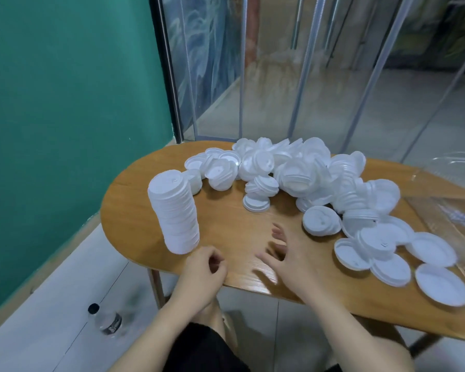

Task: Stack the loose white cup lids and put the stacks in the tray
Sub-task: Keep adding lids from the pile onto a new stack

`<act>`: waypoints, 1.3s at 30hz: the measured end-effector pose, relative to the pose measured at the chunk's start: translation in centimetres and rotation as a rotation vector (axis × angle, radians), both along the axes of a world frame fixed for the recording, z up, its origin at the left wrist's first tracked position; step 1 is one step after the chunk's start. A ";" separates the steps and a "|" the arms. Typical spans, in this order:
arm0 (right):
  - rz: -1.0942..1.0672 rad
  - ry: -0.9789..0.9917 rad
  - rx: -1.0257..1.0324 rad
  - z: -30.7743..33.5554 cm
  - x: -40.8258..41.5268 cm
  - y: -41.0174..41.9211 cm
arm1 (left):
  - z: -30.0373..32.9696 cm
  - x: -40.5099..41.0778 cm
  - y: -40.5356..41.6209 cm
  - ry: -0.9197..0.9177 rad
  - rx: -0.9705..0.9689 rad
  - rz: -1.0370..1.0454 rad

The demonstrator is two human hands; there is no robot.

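A tall stack of white lids [174,210] stands leaning slightly at the left of the wooden table [234,232]. A big heap of loose white lids [301,173] runs across the back and down the right side, with several flat lids [387,253] near the right front edge. My left hand [204,269] hovers just right of the stack's base, fingers loosely curled, holding nothing. My right hand [285,253] is over the bare middle of the table, fingers spread and blurred, empty. No tray is plainly in view.
Clear plastic wrapping [451,200] lies at the table's right end. A water bottle [106,319] stands on the floor at lower left. A green wall is at the left and glass panels rise behind the table.
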State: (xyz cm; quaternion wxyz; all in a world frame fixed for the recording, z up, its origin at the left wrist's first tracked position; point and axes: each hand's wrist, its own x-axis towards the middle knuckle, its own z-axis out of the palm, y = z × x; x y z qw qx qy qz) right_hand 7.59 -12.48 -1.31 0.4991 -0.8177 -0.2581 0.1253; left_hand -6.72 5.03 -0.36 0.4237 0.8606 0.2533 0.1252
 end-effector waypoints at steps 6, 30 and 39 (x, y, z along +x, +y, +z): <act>-0.134 -0.059 0.009 -0.2 3.4 -6.6 | -2.7 10.7 -5.5 -0.009 0.079 -0.204; -0.188 -0.485 -0.169 -1.0 11.5 -7.0 | -2.6 12.4 -2.3 0.035 0.259 -0.289; -0.252 -0.452 -0.323 -0.9 12.0 -6.8 | -1.8 11.8 1.2 0.141 0.262 -0.358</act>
